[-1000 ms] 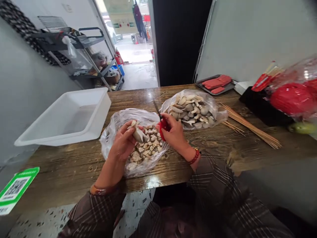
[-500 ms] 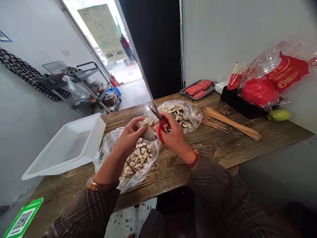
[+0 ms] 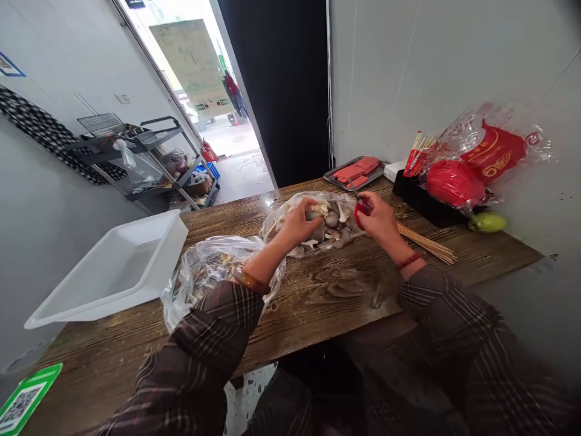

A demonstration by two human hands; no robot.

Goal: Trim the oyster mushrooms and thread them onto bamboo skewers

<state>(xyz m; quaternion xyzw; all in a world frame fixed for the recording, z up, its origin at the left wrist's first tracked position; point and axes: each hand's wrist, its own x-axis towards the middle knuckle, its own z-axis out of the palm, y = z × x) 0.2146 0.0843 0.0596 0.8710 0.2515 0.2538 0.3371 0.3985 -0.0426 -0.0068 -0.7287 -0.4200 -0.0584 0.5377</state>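
My left hand reaches into the far clear plastic bag, its fingers and thumb curled round a grey oyster mushroom. More whole mushrooms lie loose beside its fingertips. To the right of that bag, my right hand grips red-handled scissors with the blades pointing up and away. A nearer plastic bag with cut mushroom pieces lies beneath my left forearm, which hides much of its contents.
A white plastic tub stands at the left. Toward the back is a dark tray of pink sausages. Bamboo skewers lie right of my right hand, near a black box with red packaging and a green fruit.
My left hand has moved from above the nearer bag into the far bag; the mushroom it held there is gone from view. My right hand has shifted right with the scissors.
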